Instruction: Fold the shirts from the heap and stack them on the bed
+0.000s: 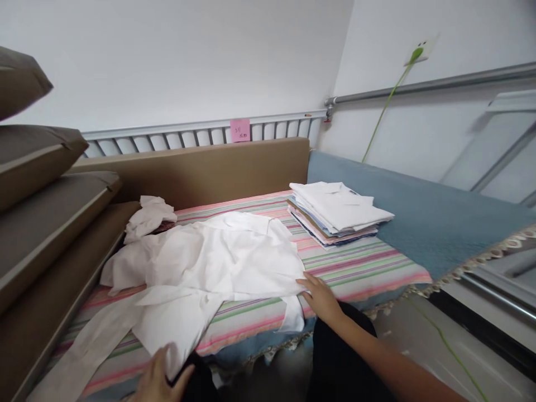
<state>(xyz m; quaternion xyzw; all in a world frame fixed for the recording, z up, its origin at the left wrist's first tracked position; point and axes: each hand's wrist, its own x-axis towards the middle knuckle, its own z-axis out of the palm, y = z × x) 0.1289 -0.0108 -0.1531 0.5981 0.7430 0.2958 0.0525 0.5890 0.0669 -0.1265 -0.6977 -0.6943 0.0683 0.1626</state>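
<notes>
A white shirt point(218, 262) lies spread and crumpled on a striped cloth point(360, 268) that covers a low bed. My right hand point(320, 296) rests flat on the shirt's right edge, fingers stretched out. My left hand point(157, 379) is at the bottom of the view, fingers curled round the shirt's lower hem or sleeve. A stack of folded shirts point(337, 215), white on top, sits to the right at the back of the striped cloth.
Brown cushions point(46, 212) are piled on the left. A brown headboard point(201, 167) runs along the back, with a white crumpled cloth point(148, 215) before it. A blue blanket point(419, 218) lies at the right. A green cable point(387, 100) hangs from a wall socket.
</notes>
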